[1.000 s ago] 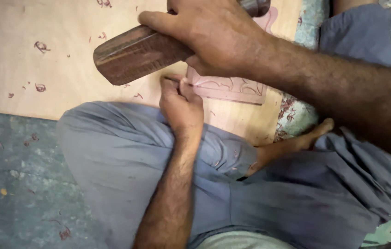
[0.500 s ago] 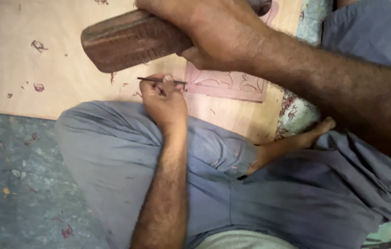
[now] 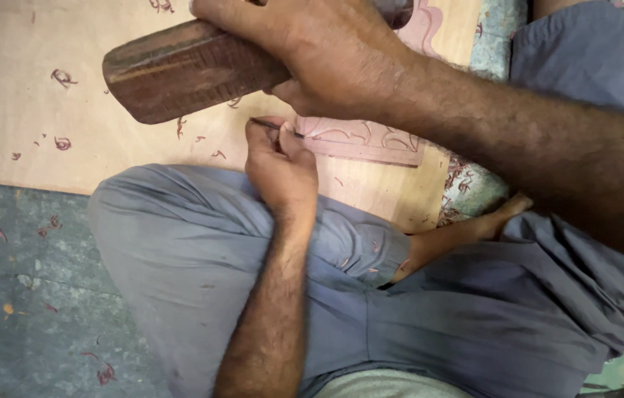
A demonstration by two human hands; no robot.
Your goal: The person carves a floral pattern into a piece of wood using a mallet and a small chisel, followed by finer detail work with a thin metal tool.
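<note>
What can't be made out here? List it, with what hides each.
Head view only:
- Tip of the thin chisel: covered by the left hand.
- Carved pink panel: upper part hidden behind the right hand.
- Wooden mallet: handle end buried in that fist.
- Wood shavings: too small for shape.

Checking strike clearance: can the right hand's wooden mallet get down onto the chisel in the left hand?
Probably yes. The wooden mallet in the right hand hangs just above the thin chisel pinched by the left hand on the carved panel; nothing sits between them.
</note>
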